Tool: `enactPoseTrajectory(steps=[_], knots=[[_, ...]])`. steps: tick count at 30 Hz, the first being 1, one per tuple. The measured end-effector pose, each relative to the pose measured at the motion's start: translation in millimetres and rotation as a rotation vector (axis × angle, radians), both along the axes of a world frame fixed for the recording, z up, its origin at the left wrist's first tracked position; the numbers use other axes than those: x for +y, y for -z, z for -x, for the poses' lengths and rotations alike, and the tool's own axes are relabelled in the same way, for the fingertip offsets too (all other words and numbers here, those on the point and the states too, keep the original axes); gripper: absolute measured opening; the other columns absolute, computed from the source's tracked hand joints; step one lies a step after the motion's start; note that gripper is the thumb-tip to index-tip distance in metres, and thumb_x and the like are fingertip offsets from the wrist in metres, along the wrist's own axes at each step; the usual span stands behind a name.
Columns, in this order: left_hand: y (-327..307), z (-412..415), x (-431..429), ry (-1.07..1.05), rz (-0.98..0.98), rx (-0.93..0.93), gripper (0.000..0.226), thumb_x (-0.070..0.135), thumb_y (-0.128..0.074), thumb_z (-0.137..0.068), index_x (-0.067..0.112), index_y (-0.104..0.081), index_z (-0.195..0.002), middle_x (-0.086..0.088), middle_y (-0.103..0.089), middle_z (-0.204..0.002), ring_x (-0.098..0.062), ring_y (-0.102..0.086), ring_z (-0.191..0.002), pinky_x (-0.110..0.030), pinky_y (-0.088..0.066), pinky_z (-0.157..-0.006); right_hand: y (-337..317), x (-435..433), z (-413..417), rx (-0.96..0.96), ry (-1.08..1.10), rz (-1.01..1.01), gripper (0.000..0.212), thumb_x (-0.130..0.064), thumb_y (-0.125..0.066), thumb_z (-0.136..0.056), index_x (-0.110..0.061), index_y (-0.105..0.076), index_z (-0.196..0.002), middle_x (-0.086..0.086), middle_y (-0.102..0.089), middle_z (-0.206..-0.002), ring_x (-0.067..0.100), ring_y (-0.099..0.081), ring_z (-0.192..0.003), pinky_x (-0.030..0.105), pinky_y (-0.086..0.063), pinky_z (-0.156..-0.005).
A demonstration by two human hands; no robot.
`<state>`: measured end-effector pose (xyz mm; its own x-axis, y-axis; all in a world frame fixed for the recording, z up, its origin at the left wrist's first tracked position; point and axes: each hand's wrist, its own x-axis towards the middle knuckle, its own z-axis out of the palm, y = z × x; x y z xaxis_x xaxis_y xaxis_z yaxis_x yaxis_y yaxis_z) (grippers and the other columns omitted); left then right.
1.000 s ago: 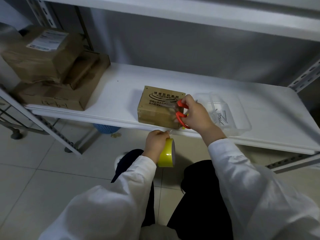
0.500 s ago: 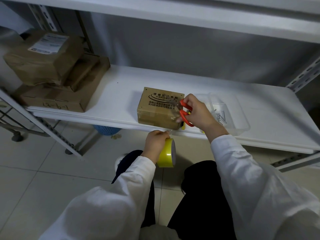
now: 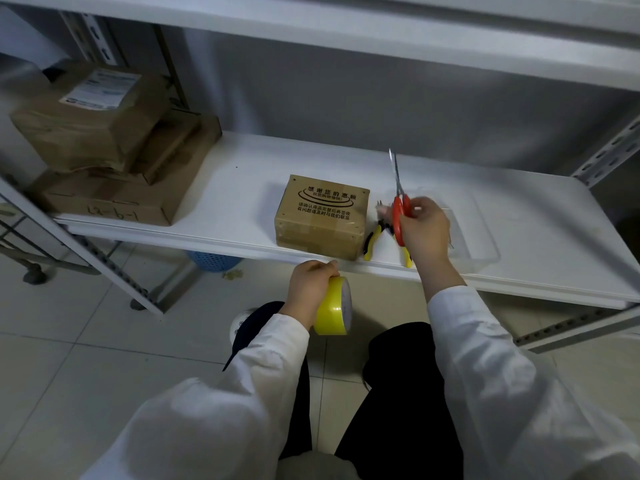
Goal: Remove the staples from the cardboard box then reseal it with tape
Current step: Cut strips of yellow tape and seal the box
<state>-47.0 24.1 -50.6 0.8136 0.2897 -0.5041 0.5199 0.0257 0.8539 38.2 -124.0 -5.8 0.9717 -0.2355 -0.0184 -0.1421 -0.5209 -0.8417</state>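
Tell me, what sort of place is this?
Likely a storeroom or parcel room: metal shelving, stacked parcels with a shipping label, plus a box, tape and scissors.

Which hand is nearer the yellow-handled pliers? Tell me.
Right. The right hand, gripping orange-handled scissors, is just over the yellow-handled pliers; the left hand holds a yellow tape roll below the white shelf.

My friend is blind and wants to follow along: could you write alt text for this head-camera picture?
A person in white sleeves faces a white shelf, right hand holding orange-handled scissors raised beside a cardboard box, left hand gripping a yellow tape roll below the shelf edge. Yellow-handled pliers lie right of the box.
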Motion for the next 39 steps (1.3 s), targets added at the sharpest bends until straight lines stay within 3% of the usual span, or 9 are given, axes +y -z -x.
enactPoseTrajectory(steps=[3,6,11,15,20,26,33,35,39], knots=[[-1,1,-3,0.005,0.02,0.011,0.02,0.024,-0.059,-0.09,0.005,-0.063,-0.085,-0.011,-0.061,-0.092,-0.025,-0.053,-0.088,-0.028,-0.037,-0.08,16,-7,-3,0.284,0.026,0.095,0.039,-0.045,-0.071,-0.08,-0.009,-0.06,-0.07,0.005,-0.057,-0.066,0.026,-0.056,-0.074,0.027,-0.044,-0.063],[-2,1,-6,0.015,0.027,0.012,0.021,0.024,-0.059,-0.09,0.005,-0.064,-0.085,-0.011,-0.062,-0.092,-0.026,-0.055,-0.089,-0.028,-0.038,-0.081,32,-11,0,0.416,-0.001,0.001,0.034,-0.031,-0.074,-0.079,-0.003,-0.065,-0.095,0.009,-0.061,-0.086,0.023,-0.055,-0.083,0.03,-0.045,-0.081],[-1,1,-6,0.003,0.032,0.005,0.02,0.024,-0.06,-0.09,0.005,-0.065,-0.086,-0.011,-0.062,-0.092,-0.025,-0.054,-0.089,-0.027,-0.038,-0.081,33,-9,5,0.26,0.023,0.151,0.026,-0.026,-0.063,-0.085,0.0,-0.064,-0.084,0.011,-0.057,-0.077,0.025,-0.051,-0.075,0.027,-0.035,-0.06],[-2,2,-6,-0.005,0.043,0.01,0.021,0.024,-0.06,-0.089,0.004,-0.064,-0.084,-0.013,-0.061,-0.09,-0.026,-0.054,-0.086,-0.029,-0.039,-0.081,32,3,1,0.238,0.007,0.312,0.031,-0.031,-0.055,-0.091,-0.002,-0.06,-0.081,0.008,-0.053,-0.069,0.027,-0.051,-0.073,0.026,-0.035,-0.057],[-3,1,-4,-0.008,0.047,0.013,0.021,0.024,-0.061,-0.089,0.004,-0.064,-0.083,-0.012,-0.062,-0.09,-0.025,-0.054,-0.086,-0.028,-0.039,-0.08,41,12,-1,0.159,-0.017,0.448,0.03,-0.029,-0.057,-0.089,0.001,-0.06,-0.095,0.018,-0.065,-0.09,0.036,-0.061,-0.086,0.03,-0.037,-0.064],[-8,0,-1,-0.024,0.072,0.027,0.021,0.024,-0.061,-0.087,0.014,-0.063,-0.069,-0.012,-0.063,-0.092,-0.031,-0.057,-0.095,-0.037,-0.045,-0.09,43,17,0,0.145,-0.062,0.574,0.034,-0.023,-0.053,-0.092,0.004,-0.056,-0.112,0.022,-0.054,-0.115,0.039,-0.057,-0.1,0.036,-0.042,-0.076],[-15,0,1,-0.023,0.118,-0.018,0.013,0.014,-0.065,-0.081,0.019,-0.064,-0.07,-0.006,-0.064,-0.089,-0.033,-0.059,-0.104,-0.044,-0.045,-0.099,42,11,-4,0.119,-0.085,0.69,0.035,-0.023,-0.041,-0.098,0.004,-0.06,-0.108,0.024,-0.057,-0.113,0.038,-0.055,-0.103,0.037,-0.042,-0.086],[-16,0,0,-0.029,0.119,-0.039,0.012,0.013,-0.066,-0.081,0.019,-0.064,-0.07,-0.003,-0.062,-0.087,-0.031,-0.059,-0.103,-0.044,-0.045,-0.098,38,8,-2,-0.004,-0.046,0.643,0.03,-0.022,-0.045,-0.096,0.002,-0.059,-0.109,0.022,-0.059,-0.112,0.038,-0.055,-0.102,0.037,-0.042,-0.085],[-20,1,-3,-0.044,0.13,-0.07,0.013,0.011,-0.065,-0.08,0.017,-0.062,-0.069,-0.003,-0.061,-0.084,-0.028,-0.057,-0.095,-0.04,-0.045,-0.091,19,12,15,-0.313,-0.105,0.071,0.012,-0.021,-0.059,-0.09,-0.01,-0.06,-0.09,0.006,-0.064,-0.092,0.024,-0.061,-0.084,0.028,-0.045,-0.071]])
